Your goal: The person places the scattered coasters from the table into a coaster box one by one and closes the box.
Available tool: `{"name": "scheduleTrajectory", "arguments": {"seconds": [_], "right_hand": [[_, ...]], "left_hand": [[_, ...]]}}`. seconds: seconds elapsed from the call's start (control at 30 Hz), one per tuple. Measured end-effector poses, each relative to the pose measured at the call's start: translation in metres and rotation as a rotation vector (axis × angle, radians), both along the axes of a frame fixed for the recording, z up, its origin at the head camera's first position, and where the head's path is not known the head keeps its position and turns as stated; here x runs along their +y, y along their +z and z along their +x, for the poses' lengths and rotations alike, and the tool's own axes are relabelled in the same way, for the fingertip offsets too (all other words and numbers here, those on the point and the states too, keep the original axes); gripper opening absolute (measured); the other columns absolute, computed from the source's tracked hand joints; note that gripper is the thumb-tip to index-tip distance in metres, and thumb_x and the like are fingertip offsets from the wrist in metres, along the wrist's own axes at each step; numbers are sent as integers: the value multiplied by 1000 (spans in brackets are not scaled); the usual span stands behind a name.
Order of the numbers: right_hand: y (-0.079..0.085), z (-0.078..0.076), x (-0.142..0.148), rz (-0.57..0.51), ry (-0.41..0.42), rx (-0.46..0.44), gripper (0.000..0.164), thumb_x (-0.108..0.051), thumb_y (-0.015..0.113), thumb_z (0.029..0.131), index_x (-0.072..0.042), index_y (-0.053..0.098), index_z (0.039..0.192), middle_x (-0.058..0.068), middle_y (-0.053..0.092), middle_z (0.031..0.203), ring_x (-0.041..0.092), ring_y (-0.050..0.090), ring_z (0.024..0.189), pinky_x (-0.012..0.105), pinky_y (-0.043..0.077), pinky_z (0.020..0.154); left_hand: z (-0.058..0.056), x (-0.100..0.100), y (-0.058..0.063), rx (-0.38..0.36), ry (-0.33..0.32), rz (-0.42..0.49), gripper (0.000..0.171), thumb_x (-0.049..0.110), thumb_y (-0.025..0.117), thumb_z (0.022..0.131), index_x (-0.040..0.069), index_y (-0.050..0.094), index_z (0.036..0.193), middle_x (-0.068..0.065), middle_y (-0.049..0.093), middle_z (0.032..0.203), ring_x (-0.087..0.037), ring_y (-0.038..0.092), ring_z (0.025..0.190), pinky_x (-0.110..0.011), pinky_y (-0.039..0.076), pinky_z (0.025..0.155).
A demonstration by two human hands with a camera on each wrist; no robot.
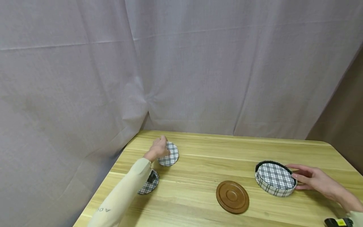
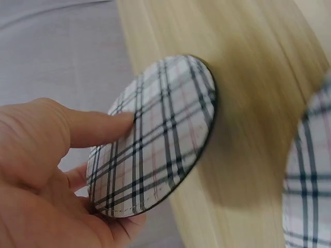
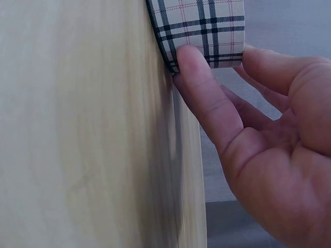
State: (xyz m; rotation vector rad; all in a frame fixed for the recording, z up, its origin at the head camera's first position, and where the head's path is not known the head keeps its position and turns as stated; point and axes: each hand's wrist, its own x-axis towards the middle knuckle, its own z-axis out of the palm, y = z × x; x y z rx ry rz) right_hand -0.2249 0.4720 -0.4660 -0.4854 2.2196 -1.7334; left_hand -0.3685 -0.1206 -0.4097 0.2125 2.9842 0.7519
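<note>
In the left wrist view, my left hand [image 1: 159, 148] pinches a round plaid coaster [image 2: 160, 129], thumb on its top face and fingers underneath. The coaster is tilted and looks lifted off the wood. A second plaid coaster [image 1: 149, 186] lies near my left forearm, partly covered by the sleeve and wrist strap. On the right, my right hand [image 1: 317, 179] grips the side of a round plaid coaster holder [image 1: 273, 186]. A plaid round face fills its top, and a black inner rim shows at the back. Its plaid side wall [image 3: 217, 31] meets my fingertips in the right wrist view.
A brown round coaster [image 1: 232, 197] with ring grooves lies on the wooden table [image 1: 195, 189], left of the holder. Grey curtain cloth [image 1: 198, 78] hangs behind the table and along its left edge. The table's right edge runs beyond my right hand.
</note>
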Motion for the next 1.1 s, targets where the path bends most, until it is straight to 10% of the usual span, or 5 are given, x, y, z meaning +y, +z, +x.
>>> {"name": "scheduleTrajectory", "arguments": {"seconds": [0.3, 1.1], "right_hand": [[0, 1, -1, 6, -9, -9, 47, -2, 44, 103, -34, 54, 136, -23, 64, 117, 8, 67, 100, 38, 60, 79], [-1, 1, -4, 25, -39, -5, 45, -5, 47, 103, -35, 55, 135, -23, 64, 115, 10, 68, 96, 38, 60, 78]], "left_hand": [[5, 7, 10, 32, -83, 60, 52, -11, 59, 72, 5, 51, 121, -17, 59, 119, -32, 55, 115, -47, 45, 106], [31, 41, 48, -1, -322, 133, 27, 3, 60, 86, 10, 61, 112, -8, 67, 88, -18, 61, 79, -30, 50, 67]]}}
